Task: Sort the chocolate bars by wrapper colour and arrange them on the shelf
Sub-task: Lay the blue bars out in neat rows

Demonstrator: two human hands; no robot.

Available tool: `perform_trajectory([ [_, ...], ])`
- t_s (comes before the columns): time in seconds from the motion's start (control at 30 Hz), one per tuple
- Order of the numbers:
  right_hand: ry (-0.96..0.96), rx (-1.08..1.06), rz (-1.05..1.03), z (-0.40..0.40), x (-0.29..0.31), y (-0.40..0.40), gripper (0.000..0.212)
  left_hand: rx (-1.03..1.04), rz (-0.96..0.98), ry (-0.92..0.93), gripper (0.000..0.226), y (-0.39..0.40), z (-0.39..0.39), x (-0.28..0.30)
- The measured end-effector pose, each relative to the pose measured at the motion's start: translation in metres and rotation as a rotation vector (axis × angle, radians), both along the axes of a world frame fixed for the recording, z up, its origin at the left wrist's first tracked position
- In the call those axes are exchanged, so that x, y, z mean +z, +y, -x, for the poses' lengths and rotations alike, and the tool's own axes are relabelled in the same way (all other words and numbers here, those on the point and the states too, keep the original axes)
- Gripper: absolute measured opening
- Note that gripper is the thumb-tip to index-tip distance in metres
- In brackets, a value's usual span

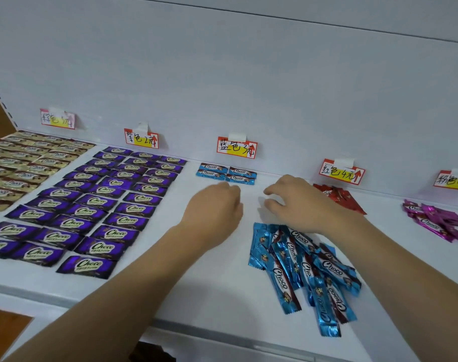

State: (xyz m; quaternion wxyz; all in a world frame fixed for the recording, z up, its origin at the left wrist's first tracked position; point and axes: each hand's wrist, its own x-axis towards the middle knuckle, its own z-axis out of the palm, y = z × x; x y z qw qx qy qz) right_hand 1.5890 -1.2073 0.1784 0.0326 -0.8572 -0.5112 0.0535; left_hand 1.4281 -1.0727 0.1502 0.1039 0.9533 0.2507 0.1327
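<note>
Placed blue bars (226, 173) lie crosswise, left-right.

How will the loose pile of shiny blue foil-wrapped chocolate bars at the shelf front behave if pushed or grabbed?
The loose pile of shiny blue foil-wrapped chocolate bars lies criss-crossed, so a push would probably scatter bars rather than move them together. The glossy foil looks slippery on the smooth white shelf. The flat bars seem unlikely to roll, and probably light.

Shelf (209, 291): 2 tidy grids of bars (92, 205) at left. 4 laid bars (226, 173) at back centre, below a tag (237, 148). Left hand (217, 207) and right hand (298, 202) just in front of them. Loose pile (308, 270) front right. 2 small heaps (340, 198) far right, counts unclear.
</note>
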Motion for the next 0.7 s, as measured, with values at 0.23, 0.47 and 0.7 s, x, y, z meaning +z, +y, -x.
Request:
perform_trajectory([
  [0.23, 0.146, 0.157, -0.115, 0.038, 0.023, -0.064, 0.044, -0.128, 0.292, 0.111, 0.031, -0.039, 0.020, 0.011],
  [0.47, 0.048, 0.234, -0.001, 0.066, 0.011, -0.091, 0.071, -0.196, 0.282, 0.276, 0.034, -0.042, 0.022, 0.019],
  [0.7, -0.006, 0.257, 0.017, 0.066, 0.009, -0.090, 0.070, -0.119, 0.570, 0.047, 0.012, -0.021, 0.040, 0.023],
])
